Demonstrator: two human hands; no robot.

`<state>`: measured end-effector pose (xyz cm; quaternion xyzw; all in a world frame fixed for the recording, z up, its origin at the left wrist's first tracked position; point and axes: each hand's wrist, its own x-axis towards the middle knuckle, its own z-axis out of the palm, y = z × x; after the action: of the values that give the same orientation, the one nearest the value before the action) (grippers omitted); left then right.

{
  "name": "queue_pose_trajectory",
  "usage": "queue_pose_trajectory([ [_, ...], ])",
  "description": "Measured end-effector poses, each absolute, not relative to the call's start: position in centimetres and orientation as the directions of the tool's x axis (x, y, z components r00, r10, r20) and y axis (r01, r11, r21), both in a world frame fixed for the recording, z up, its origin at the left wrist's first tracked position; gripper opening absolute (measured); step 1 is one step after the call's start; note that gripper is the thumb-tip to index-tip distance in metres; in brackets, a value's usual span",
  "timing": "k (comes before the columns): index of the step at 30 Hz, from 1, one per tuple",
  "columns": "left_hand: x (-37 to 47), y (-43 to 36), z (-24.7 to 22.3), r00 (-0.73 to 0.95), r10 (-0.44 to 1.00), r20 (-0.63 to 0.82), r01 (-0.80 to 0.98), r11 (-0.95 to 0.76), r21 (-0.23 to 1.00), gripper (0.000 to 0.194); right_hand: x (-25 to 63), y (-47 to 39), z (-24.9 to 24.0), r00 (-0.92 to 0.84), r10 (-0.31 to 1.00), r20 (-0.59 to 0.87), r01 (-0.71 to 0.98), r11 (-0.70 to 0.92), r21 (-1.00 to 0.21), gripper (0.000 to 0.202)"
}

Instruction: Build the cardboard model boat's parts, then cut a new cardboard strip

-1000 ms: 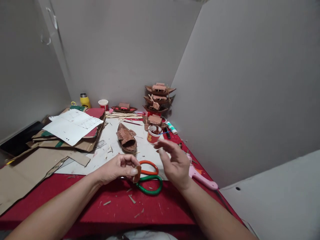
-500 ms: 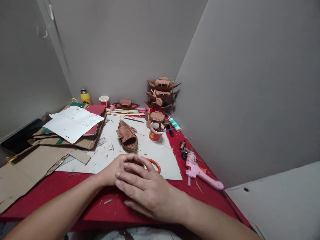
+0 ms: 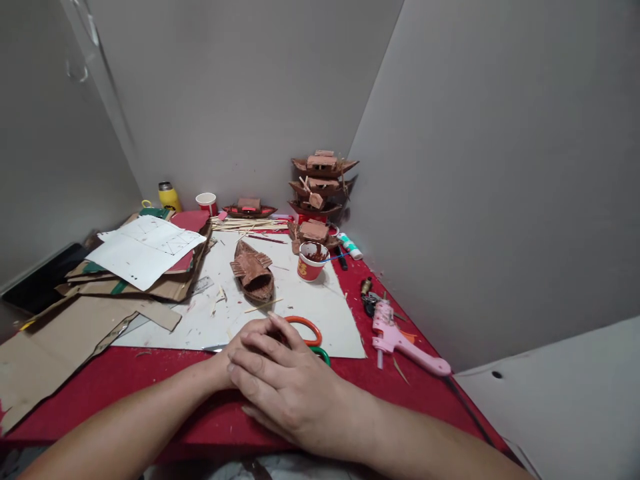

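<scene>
My right hand (image 3: 300, 387) lies across my left hand (image 3: 235, 353) at the table's near side. Its fingers are stretched out over the left hand, with no tool visible in them. The left fingers are mostly hidden underneath. Just beyond and partly behind the hands lie scissors with an orange handle loop (image 3: 313, 328) and a green one (image 3: 324, 355); a blade tip shows left of my left hand. Past them a brown model boat (image 3: 254, 275) with an arched cover rests on the white sheet (image 3: 295, 303), a thin stick near its end.
A red paper cup (image 3: 311, 268) holds brown paint and a blue-handled tool. Further back are stacked model boats (image 3: 324, 183) and thin sticks (image 3: 250, 225). A pink glue gun (image 3: 400, 343) lies right. Cardboard (image 3: 65, 333) and a drawn-on paper sheet (image 3: 145, 250) occupy the left.
My hands have settled closer together, the left fingers now more covered by the right hand. More of the scissors shows, including the green loop and blade tip. The view has shifted slightly.
</scene>
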<state>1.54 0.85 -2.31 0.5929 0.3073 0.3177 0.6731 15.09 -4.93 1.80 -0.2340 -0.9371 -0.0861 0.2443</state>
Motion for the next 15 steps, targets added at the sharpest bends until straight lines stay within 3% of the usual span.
queue_pose_trajectory([
  [4,1.6,0.4,-2.2,0.653,0.757,0.011,-0.041,0.021,0.999,0.012,15.4,-4.9,1.7,-0.761,0.373,0.53,0.437,0.899,-0.005,0.026],
  [10,0.0,1.4,-0.3,0.54,0.841,0.017,-0.087,0.035,0.996,0.025,17.5,-5.1,2.6,-0.561,0.381,0.735,0.316,0.919,-0.235,0.021],
  [15,-2.2,3.4,1.2,0.31,0.95,-0.024,-0.385,0.148,0.911,0.029,19.3,-4.1,3.1,-0.327,0.508,0.797,0.417,0.834,-0.36,0.027],
])
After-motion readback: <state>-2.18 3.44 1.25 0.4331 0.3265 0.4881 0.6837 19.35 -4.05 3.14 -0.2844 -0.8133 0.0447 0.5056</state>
